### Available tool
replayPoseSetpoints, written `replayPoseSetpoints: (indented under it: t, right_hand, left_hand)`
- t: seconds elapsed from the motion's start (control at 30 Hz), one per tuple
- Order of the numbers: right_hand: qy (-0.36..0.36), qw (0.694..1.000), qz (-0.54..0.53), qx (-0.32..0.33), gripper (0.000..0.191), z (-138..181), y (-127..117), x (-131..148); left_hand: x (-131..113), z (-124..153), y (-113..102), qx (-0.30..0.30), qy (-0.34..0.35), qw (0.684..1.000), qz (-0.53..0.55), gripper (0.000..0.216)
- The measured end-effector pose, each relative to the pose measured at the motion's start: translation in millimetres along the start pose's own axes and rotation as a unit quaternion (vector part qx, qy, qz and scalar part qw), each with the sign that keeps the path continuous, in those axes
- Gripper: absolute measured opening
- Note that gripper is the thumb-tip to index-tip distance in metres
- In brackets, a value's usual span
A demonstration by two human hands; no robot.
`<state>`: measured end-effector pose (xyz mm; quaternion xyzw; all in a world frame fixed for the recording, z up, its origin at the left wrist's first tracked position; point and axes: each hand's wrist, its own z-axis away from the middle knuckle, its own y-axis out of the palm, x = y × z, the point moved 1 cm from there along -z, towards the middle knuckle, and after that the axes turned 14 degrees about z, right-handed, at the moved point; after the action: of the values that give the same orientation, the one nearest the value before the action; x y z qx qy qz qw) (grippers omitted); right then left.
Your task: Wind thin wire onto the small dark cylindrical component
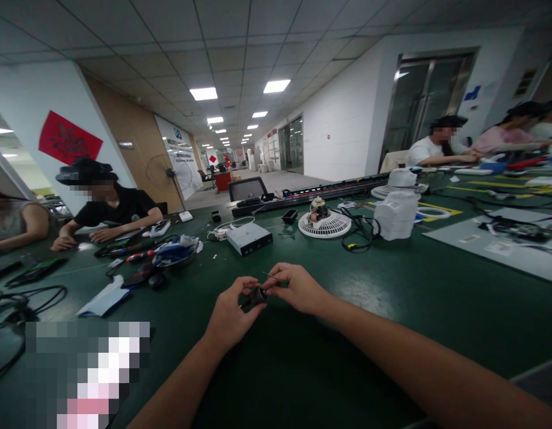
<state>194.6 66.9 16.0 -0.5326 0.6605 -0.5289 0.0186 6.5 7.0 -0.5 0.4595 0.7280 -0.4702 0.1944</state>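
Note:
My left hand [231, 314] and my right hand [294, 288] meet over the dark green table [392, 310], a little above its surface. Both pinch a small dark round part [256, 296] between fingertips. A thin metal pin or wire [271, 276] sticks out leftward from my right hand's fingers, just above the part. I cannot make out what the part is. Both hands are closed around it, thumbs facing each other.
A grey box-shaped drive [249, 237] lies beyond my hands. A white fan grille with a motor [324, 223] and a white fan housing [395, 211] stand further right. Tools, cables and a bowl [175, 250] lie left. Several people sit at the table's left and far right.

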Motion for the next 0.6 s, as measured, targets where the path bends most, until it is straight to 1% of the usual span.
replayPoseSetpoints:
  t: [0.07,0.17,0.27,0.33,0.47,0.53,0.6]
  right_hand:
    - [-0.009,1.0,-0.003,0.0,0.017,0.1,-0.3,1.0]
    - [0.034,0.999,-0.005,0.022,0.013,0.3,-1.1,2.3]
    - [0.068,0.997,0.026,0.028,0.01,0.3,-2.1,2.0]
    - [0.073,0.996,0.03,0.042,0.013,0.3,-1.5,0.1]
    - [0.075,0.991,-0.023,0.108,0.024,1.8,4.2,-6.1]
    - [0.076,0.99,-0.025,0.12,0.025,2.6,7.3,-8.2]
    - [0.087,0.99,-0.016,0.113,0.023,2.8,9.5,-8.5]
  left_hand:
    - [-0.5,0.2,0.3,0.002,0.011,1.0,-0.009,0.045]
    - [-3.4,0.9,0.2,0.015,0.022,0.999,-0.018,0.043]
    - [-6.1,1.9,-0.4,0.041,0.038,0.998,-0.028,0.041]
    - [-6.4,2.9,-0.3,0.059,0.053,0.996,-0.038,0.039]
    - [-4.6,5.7,1.6,0.09,0.068,0.992,-0.054,0.04]
    - [-4.3,6.8,2.2,0.1,0.075,0.991,-0.056,0.04]
    - [-5.0,7.0,1.6,0.095,0.078,0.991,-0.049,0.036]
